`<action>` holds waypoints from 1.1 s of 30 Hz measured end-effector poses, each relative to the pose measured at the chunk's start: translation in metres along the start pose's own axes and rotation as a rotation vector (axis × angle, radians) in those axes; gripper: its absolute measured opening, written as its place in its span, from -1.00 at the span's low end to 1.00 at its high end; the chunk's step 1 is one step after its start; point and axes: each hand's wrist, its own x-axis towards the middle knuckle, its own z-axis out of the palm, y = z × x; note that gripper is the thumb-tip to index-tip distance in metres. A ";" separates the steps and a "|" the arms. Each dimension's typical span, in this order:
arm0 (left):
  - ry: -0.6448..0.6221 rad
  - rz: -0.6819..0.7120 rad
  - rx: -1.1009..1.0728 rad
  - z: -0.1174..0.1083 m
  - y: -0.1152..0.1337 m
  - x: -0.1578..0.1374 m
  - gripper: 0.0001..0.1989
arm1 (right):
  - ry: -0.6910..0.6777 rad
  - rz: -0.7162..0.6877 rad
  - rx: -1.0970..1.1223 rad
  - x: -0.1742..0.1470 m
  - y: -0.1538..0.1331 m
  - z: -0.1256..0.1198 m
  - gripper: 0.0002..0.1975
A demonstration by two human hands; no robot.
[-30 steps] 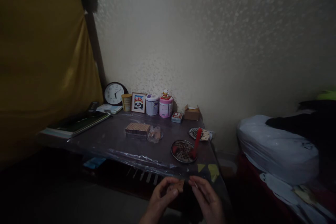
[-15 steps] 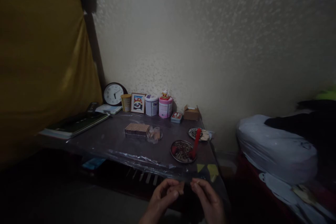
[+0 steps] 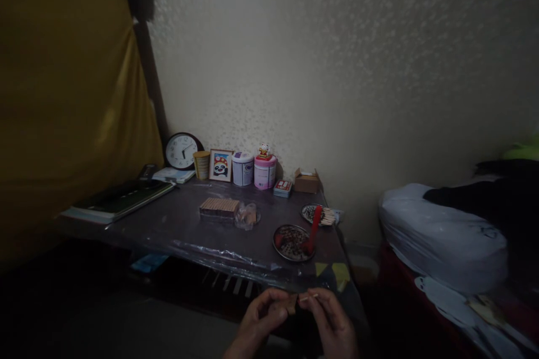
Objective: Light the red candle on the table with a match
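Low in the head view, in front of the table's near edge, my left hand [image 3: 261, 317] pinches a small brown matchbox [image 3: 290, 305] between thumb and fingers. My right hand [image 3: 330, 320] holds a thin pale matchstick [image 3: 310, 297] in a pinch, its tip close to the matchbox; whether they touch I cannot tell. Beyond my hands, a round metal plate [image 3: 283, 251] with a speckled pattern carries a red plastic tool [image 3: 314, 229]. Behind it, a second plate [image 3: 309, 212] bears a bunch of matchsticks [image 3: 328, 216].
A wrapped row of matchboxes [image 3: 219, 206] and a crumpled clear bag [image 3: 245, 217] lie mid-table. Along the wall stand a clock [image 3: 182, 150], yellow cup [image 3: 201, 165], framed panda picture [image 3: 220, 166], two tins, a card pack [image 3: 282, 188] and a cardboard box [image 3: 306, 181]. Books [image 3: 122, 202] lie left.
My right hand has moved slightly left towards the matchbox, and the matchstick now shows clearly in its fingers. The things on the table have stayed put.
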 end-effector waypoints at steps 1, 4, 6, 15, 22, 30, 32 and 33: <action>0.001 -0.002 -0.001 0.000 0.000 0.000 -0.67 | 0.002 -0.007 -0.014 0.000 0.000 0.000 -0.80; -0.004 -0.006 -0.002 -0.002 -0.002 0.000 -0.66 | 0.000 -0.019 -0.043 0.000 0.000 -0.002 -0.81; -0.015 -0.003 0.010 -0.004 -0.005 0.001 -0.66 | -0.002 -0.023 -0.049 0.000 0.000 -0.003 -0.80; -0.017 -0.027 -0.027 -0.005 -0.006 0.001 -0.66 | 0.011 0.011 -0.039 0.000 -0.004 -0.003 -0.76; -0.057 0.029 0.005 -0.009 -0.012 0.005 -0.69 | 0.011 -0.001 -0.038 0.001 -0.001 -0.003 -0.75; -0.030 0.017 0.051 -0.010 -0.012 0.006 -0.67 | 0.005 -0.128 -0.086 -0.002 -0.006 -0.002 -0.81; -0.029 0.025 0.031 -0.011 -0.014 0.008 -0.66 | 0.027 -0.190 -0.144 -0.005 -0.010 0.000 -0.84; -0.024 0.025 0.024 -0.011 -0.015 0.008 -0.65 | 0.039 -0.226 -0.174 -0.006 -0.012 0.001 -0.86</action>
